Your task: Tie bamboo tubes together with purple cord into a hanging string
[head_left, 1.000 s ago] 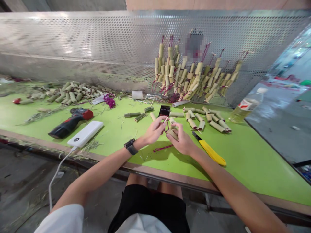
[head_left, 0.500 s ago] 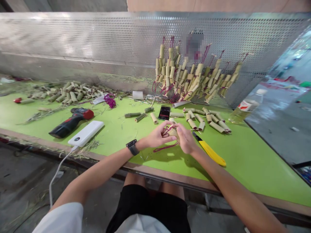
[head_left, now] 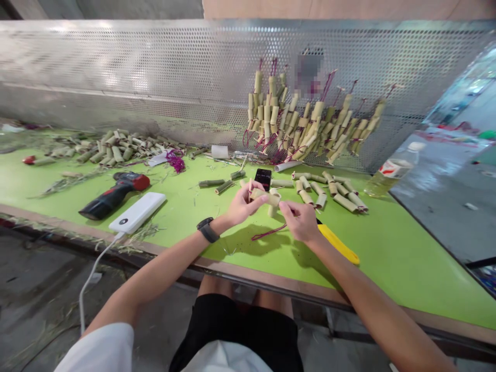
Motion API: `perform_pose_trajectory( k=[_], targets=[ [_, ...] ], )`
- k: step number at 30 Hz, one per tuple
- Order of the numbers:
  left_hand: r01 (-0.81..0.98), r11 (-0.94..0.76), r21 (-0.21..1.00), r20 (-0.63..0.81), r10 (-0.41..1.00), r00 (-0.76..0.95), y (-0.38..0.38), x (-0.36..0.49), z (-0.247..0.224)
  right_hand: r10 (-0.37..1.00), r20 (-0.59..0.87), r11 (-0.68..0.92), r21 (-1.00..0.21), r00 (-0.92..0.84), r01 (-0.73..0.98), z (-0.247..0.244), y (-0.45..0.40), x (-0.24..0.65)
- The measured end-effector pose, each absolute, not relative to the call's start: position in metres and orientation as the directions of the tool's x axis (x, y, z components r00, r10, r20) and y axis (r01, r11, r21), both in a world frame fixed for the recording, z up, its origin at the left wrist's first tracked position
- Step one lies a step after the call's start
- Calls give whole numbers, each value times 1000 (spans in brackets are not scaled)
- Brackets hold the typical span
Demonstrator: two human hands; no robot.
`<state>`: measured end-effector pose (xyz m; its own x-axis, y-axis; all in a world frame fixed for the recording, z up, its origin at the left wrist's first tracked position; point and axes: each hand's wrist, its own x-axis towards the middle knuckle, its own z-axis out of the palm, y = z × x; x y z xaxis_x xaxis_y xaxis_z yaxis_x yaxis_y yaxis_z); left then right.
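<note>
Over the green table (head_left: 391, 268), my left hand (head_left: 243, 204) is closed on a short bamboo piece (head_left: 265, 196) that lies nearly level. My right hand (head_left: 300, 219) has its fingers pinched at the right end of that piece; a purple cord (head_left: 271, 232) runs from this hand down to the tabletop. Whether the fingers hold only cord is too small to tell. Another bamboo piece shows just below and behind the held one. A black phone (head_left: 263, 179) lies beyond my hands. Beside my right wrist rests a yellow-handled tool (head_left: 339, 245), its front end partly hidden.
Strung bamboo bundles (head_left: 302, 126) lean on the perforated metal panel (head_left: 155, 77). Linked bamboo pieces (head_left: 343, 194) and a bottle (head_left: 395, 170) are at the right. A drill (head_left: 116, 195), a white power bank (head_left: 137, 213) with a cable, and a bamboo pile (head_left: 112, 147) are at the left.
My hands have moved apart, the left one leftward and the right one slightly right. The bamboo piece between them now shows more fully, and the phone is less covered.
</note>
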<state>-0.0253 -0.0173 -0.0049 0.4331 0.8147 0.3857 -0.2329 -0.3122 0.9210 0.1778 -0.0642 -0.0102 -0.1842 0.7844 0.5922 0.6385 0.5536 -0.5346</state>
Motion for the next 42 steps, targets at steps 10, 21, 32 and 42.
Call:
perform_pose_trajectory(
  k=[10,21,32,42],
  targets=[
    [-376,-148,915,295,881,369,-19,-19,-4,693,721,573,-559,11,599,-9,-61,175],
    [-368,181,912,-17,914,406,-18,-16,-7,735,669,586,-539,-115,605,-15,-63,171],
    [-362,376,853,-82,782,618,-18,-19,-2,740,671,563,-593,-32,575,-29,-56,177],
    [-258,403,878,-44,605,795,0,-38,-7,662,749,550,-509,26,662,-25,-44,190]
  ],
)
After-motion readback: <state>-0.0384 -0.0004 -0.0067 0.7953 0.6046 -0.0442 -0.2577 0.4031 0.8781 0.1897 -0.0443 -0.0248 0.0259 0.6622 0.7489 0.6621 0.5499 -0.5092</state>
